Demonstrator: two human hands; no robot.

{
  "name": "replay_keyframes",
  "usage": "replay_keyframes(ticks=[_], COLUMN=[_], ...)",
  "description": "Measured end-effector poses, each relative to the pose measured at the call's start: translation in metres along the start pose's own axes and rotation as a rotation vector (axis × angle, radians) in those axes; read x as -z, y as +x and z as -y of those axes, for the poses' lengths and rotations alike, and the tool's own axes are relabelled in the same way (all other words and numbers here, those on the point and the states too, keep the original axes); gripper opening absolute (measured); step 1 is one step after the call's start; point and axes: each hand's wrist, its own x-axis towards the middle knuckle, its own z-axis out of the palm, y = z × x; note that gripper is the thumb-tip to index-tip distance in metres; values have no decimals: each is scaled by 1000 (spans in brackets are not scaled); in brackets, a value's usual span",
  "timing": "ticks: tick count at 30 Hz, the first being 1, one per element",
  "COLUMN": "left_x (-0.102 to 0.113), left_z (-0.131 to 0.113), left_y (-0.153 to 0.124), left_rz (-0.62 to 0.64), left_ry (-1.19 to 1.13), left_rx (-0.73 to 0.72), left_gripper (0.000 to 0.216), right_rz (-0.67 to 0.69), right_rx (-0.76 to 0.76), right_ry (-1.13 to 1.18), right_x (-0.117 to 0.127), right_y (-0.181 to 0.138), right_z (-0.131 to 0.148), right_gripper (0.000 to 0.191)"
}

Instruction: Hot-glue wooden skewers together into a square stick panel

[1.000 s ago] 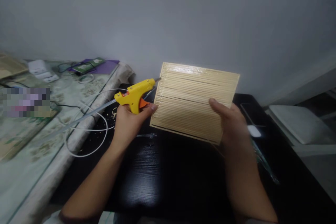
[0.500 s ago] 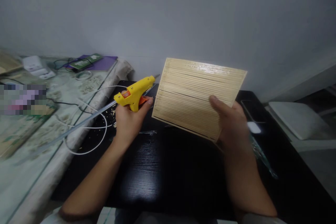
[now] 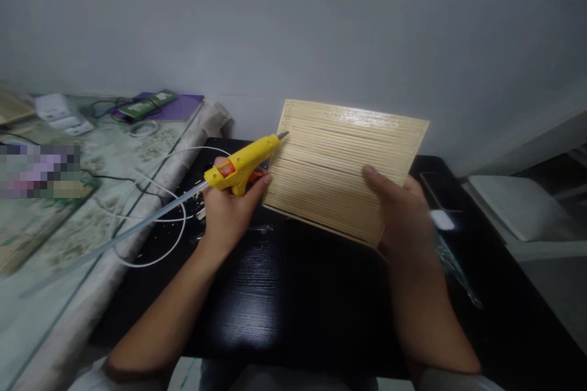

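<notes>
Before a grey wall (image 3: 293, 30), over the black worktop (image 3: 316, 299), the left hand (image 3: 228, 211) wraps round a yellow glue gun (image 3: 245, 162); the right hand (image 3: 403, 211) pinches a slatted panel (image 3: 328, 162). Gluing seems in hand (nozzle (image 3: 283, 135) by its left edge, contact unclear); the next move calls for a steady panel.

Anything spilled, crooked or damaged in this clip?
Two mild oddities. Pale scraps lie scattered on the black table, beside the left hand, like loose debris. The stick panel has dark gaps between some sticks, including near its lower edge, so spacing looks uneven; I can't tell whether that's damage.
</notes>
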Motion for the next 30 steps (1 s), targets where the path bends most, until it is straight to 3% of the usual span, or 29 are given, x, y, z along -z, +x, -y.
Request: replay_keyframes(ticks=[8,14,25,30], left_x=[3,2,8,9], left_z=[4,9,-8,-11], left_y=[-1,0,8,11], left_rz=[41,47,43,34], left_ry=[184,170,-203,-314], left_rx=[-110,-153,137,176], left_gripper=[12,6,11,15], right_rz=[24,49,-23,-11], right_rx=[-22,-30,8,30], right_ry=[65,87,60,54], right_x=[-3,2,7,9], right_y=[-4,4,9,10], right_z=[6,-1,-6,-6], right_gripper=[22,25,27,26])
